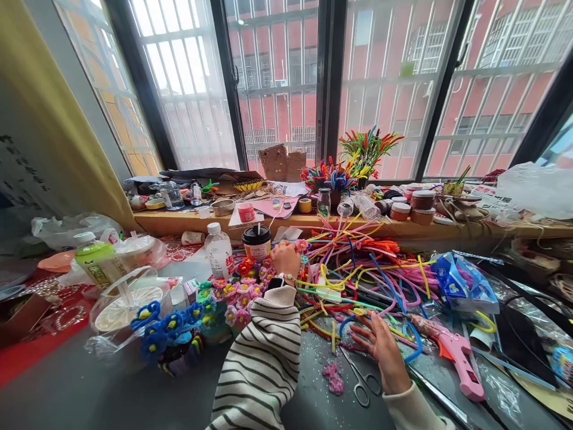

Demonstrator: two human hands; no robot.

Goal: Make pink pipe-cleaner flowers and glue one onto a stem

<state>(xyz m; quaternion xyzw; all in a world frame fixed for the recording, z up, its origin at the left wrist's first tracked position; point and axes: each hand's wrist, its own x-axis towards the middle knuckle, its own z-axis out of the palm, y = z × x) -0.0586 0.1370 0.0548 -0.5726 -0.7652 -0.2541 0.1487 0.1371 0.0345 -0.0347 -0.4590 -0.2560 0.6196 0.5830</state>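
My left hand (285, 260), in a striped sleeve, reaches forward over a bunch of pipe-cleaner flowers (244, 292). Its fingers are curled and their tips hidden; a small pink flower (302, 245) shows right beside them, but the grip itself is out of sight. With fingers spread and nothing in them, my right hand (380, 346) hovers by the near edge of a loose heap of pipe cleaners (353, 272). Just left of it lie metal scissors (360, 377) and a pink fuzzy scrap (333, 377). A pink glue gun (456, 358) rests to its right.
Blue pipe-cleaner flowers (172, 322) stand at the left near a bagged drink cup (129, 307). A white-capped bottle (219, 251) and a black-lidded cup (256, 241) rise behind the flowers. A blue plastic packet (465, 280) lies right. Jars (423, 200) line the sill.
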